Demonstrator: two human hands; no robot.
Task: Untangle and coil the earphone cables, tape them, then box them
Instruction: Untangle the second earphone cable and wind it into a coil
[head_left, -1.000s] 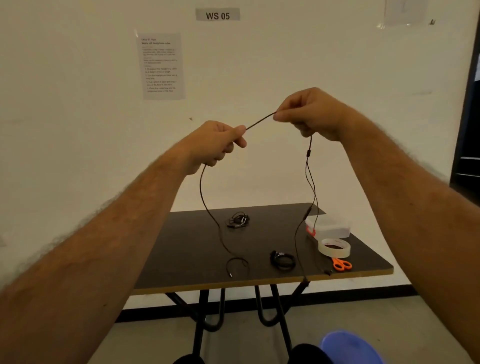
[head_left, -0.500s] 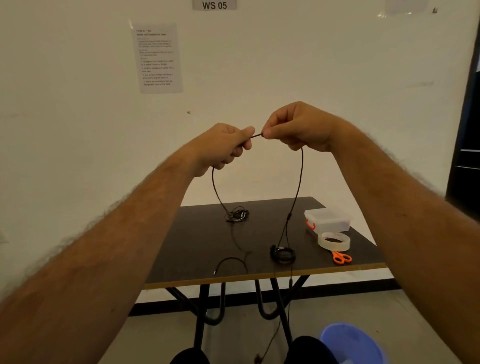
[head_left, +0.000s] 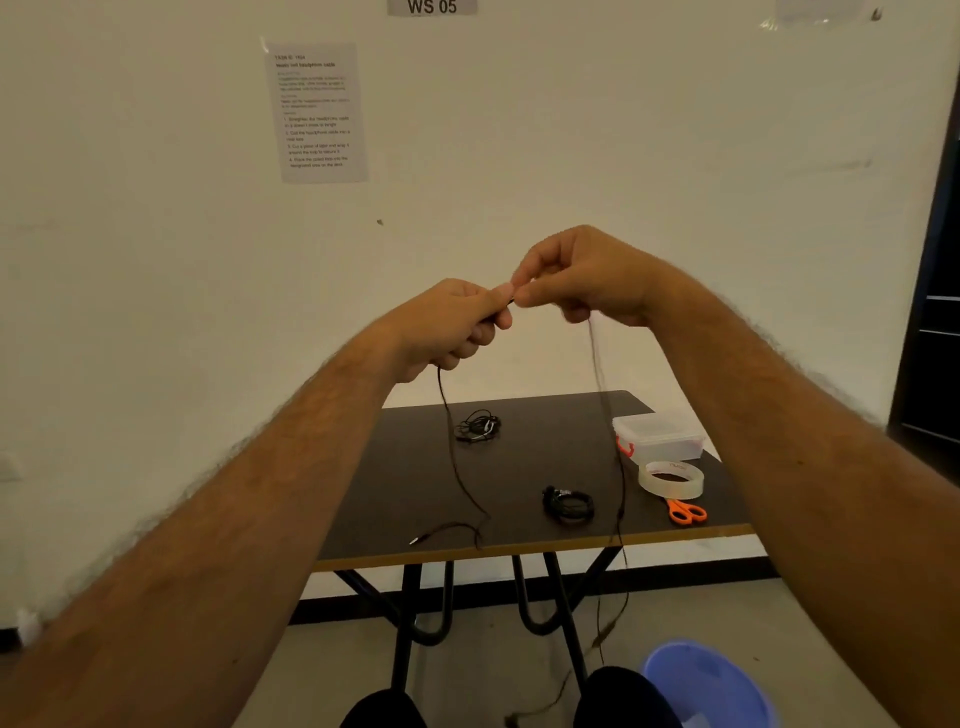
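Now the hands have been brought together until the fingertips nearly touch, where a span of cable was stretched between them earlier. The thin black cable (head_left: 451, 441) is pinched by the left hand (head_left: 451, 325) and right hand (head_left: 582, 278); both strands hang down, one trailing onto the dark matte table (head_left: 395, 478).

Left hand (head_left: 451, 325) and right hand (head_left: 582, 275) now sit w/ fingertips touching at frame centre; a sec ago they were apart w/ a taut span of earphone cable (head_left: 457, 467) between them. That span is gone from view. Both hands are lower in frame than before. Cable's right strand now hangs blurred past the table edge (head_left: 519, 552) toward bottom centre, its plug end shifted left on the tabletop.
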